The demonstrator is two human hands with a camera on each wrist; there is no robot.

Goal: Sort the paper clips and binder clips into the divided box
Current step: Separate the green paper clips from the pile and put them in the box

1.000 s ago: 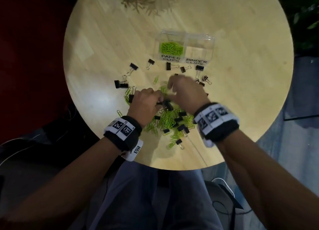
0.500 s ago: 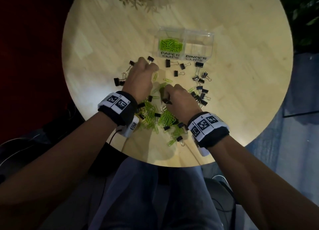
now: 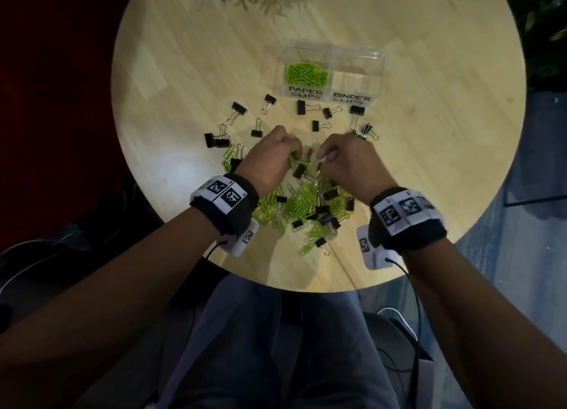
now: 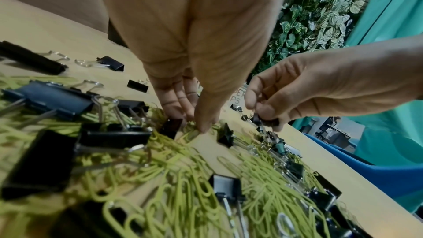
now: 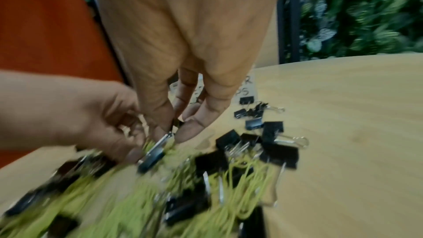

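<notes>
A mixed pile (image 3: 302, 207) of green paper clips and black binder clips lies near the table's front edge. Behind it stands the clear divided box (image 3: 380, 71). Its left compartment, labelled PAPER CLIPS, holds green paper clips (image 3: 306, 74); nothing shows in the BINDER CLIPS compartment (image 3: 357, 77). My left hand (image 3: 290, 157) (image 4: 194, 124) is at the pile's far edge and pinches green paper clips (image 4: 190, 135). My right hand (image 3: 322, 163) (image 5: 174, 129) is close beside it and pinches a black binder clip (image 5: 153, 153) by its wire handle, just above the pile.
Loose binder clips (image 3: 302, 107) lie scattered between the pile and the box, with more at the left (image 3: 216, 140) and right (image 3: 365, 131). The round wooden table (image 3: 445, 132) has bare wood on its right side. A plant's shadow falls at the far edge.
My left hand has drawn back from the scattered binder clips at the far left to the pile's far edge. My right hand has moved forward and now holds a binder clip.
</notes>
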